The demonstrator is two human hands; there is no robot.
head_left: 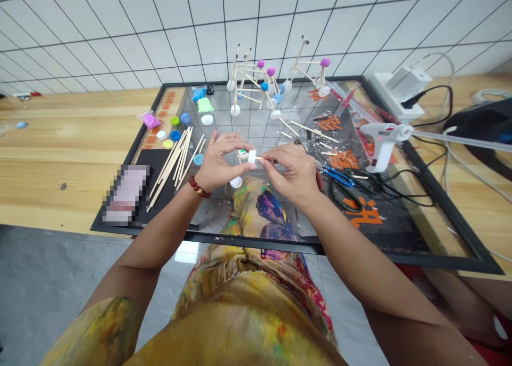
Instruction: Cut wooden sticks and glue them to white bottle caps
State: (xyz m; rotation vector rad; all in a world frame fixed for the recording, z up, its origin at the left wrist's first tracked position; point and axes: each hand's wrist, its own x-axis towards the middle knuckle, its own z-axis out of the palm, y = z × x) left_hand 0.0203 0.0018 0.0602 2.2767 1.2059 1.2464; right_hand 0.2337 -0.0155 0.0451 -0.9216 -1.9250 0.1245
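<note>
My left hand [226,160] pinches a small white bottle cap [252,156] between thumb and fingertips above the glass panel. Coming in from the other side, my right hand [292,171] grips a thin wooden stick [259,158] whose end meets the cap; whether it passes right through I cannot tell. Just below the hands lies another white cap [236,182]. A light blue cap [199,159] is beside my left wrist, close to a bundle of wooden sticks [172,163]. Blue-handled pliers [340,176] rest to the right of my right hand.
Stick models [256,86] with caps and coloured clay balls stand at the back. A white glue gun [380,144], a power strip [400,96] and black cables [416,190] occupy the right. Clay packets [151,120] and a blurred pink rectangular item [127,195] lie left. A person's legs show lower right.
</note>
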